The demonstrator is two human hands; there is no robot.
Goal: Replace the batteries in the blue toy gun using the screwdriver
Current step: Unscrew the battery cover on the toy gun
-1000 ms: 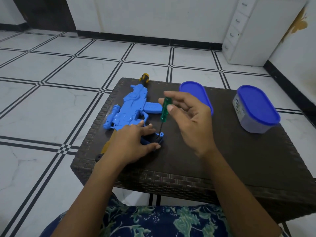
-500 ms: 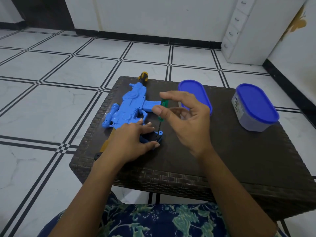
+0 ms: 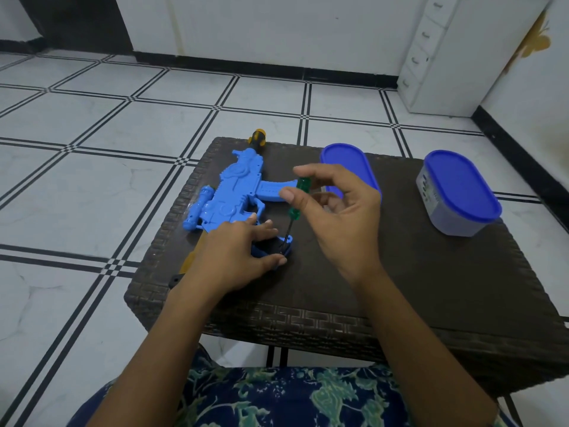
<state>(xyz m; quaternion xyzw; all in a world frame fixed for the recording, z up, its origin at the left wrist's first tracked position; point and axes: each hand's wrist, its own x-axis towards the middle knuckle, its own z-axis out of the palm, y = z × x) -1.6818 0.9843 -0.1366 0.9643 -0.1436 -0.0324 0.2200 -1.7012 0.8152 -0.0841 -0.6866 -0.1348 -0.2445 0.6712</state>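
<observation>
The blue toy gun lies flat on the left part of the dark wicker table, its yellow-and-black muzzle at the far edge. My left hand presses down on the gun's grip end and covers it. My right hand pinches the green handle of a small screwdriver between thumb and fingers. The screwdriver stands nearly upright, and its dark shaft tip rests on the blue grip beside my left fingertips.
A blue oval lid lies on the table behind my right hand. A clear tub with a blue lid stands at the right. A white drawer cabinet is at the far right, with tiled floor around the table.
My right fingers have shifted around the screwdriver handle, rolling it while the tip stays on the grip. My left hand stays pressed on the gun.
</observation>
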